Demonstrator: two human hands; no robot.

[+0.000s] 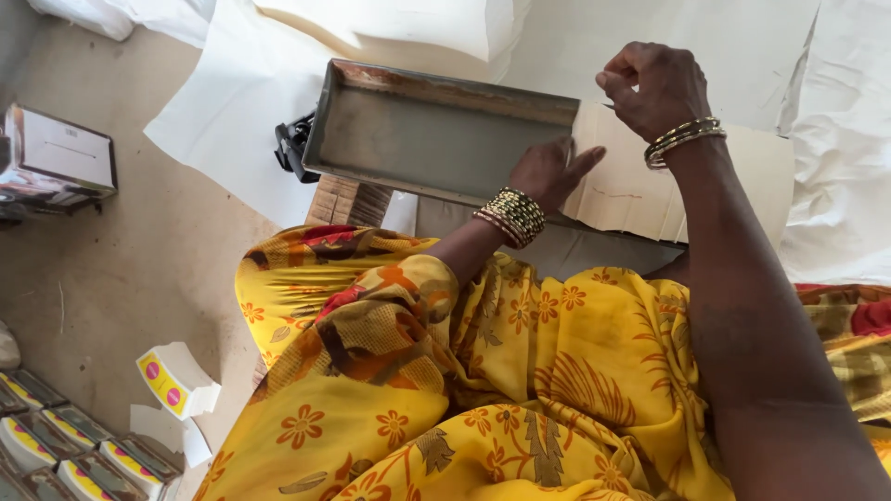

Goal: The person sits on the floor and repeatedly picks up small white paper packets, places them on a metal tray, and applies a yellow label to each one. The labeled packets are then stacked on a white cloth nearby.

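A long grey metal tray (408,139) with rusty rims lies across my lap and a small stack of cardboard. A row of cream paper sheets (631,190) stands packed in its right part. My left hand (549,172) presses flat against the left face of that row, fingers spread. At the row's upper far corner, my right hand (654,85) is curled and pinching the top edge of the sheets. Both wrists carry gold bangles.
White paper sheets (237,102) lie spread on the floor behind the tray. A black object (290,148) sits at the tray's left end. Small yellow and white boxes (172,378) and filled packs (56,436) lie at lower left. A cardboard box (60,153) stands at left.
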